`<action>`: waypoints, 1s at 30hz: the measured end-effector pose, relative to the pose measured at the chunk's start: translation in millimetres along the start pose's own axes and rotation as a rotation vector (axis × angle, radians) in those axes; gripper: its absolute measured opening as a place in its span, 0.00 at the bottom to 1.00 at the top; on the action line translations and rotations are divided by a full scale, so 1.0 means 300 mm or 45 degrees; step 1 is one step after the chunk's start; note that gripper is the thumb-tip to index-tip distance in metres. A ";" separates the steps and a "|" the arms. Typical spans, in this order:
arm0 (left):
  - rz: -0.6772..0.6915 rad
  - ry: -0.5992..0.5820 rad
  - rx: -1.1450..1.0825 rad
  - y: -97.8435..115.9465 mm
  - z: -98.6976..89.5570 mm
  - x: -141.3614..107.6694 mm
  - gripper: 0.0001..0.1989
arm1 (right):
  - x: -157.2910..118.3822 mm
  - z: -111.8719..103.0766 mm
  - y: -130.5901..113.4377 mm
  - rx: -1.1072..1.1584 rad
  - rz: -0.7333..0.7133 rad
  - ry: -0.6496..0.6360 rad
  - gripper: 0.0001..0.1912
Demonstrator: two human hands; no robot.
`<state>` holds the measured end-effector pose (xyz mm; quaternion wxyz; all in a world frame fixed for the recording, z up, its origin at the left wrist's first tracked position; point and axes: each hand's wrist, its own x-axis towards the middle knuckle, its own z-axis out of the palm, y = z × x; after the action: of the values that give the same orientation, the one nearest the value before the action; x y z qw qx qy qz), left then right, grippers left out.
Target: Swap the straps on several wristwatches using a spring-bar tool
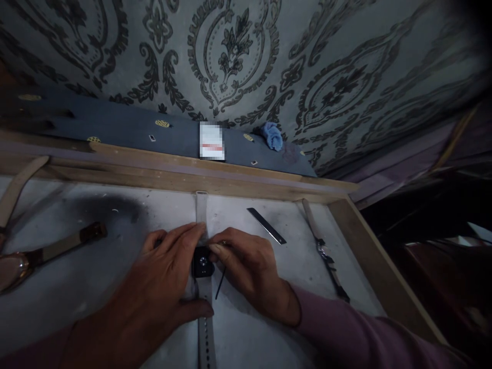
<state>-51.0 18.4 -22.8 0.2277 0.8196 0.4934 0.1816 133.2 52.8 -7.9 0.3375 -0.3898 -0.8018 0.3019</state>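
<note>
A smartwatch with a dark square face [203, 262] lies face up with its pale grey strap [205, 328] stretched out lengthwise. My left hand [163, 274] holds it from the left, the fingers on the upper strap and the thumb pressed on the lower strap. At the upper right corner of the case, my right hand [246, 269] is closed in a pinch. What sits between its fingertips is too small and hidden to name. A thin dark rod [220, 284] sticks out below that hand; whether the hand grips it cannot be told.
A dark flat blade [266, 225] lies right of my hands. A wristwatch [326, 251] is near the tray's right wall [378, 266]; another watch [57, 251] and a pale strap [23, 184] lie left. Beyond the wooden edge are a white box [211, 141] and blue cloth [272, 136].
</note>
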 end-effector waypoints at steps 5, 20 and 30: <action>-0.005 -0.002 0.024 -0.005 0.008 0.006 0.46 | 0.005 0.002 0.000 -0.063 -0.014 -0.030 0.10; 0.005 -0.025 0.114 0.004 0.002 0.009 0.47 | 0.001 0.010 0.008 -0.039 -0.007 0.002 0.09; 0.019 -0.010 0.118 -0.003 0.005 0.003 0.48 | -0.008 0.025 0.023 0.086 0.040 0.103 0.09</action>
<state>-50.5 19.4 -24.5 0.1901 0.8337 0.4941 0.1569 131.3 52.7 -18.3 0.3777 -0.4027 -0.7707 0.3182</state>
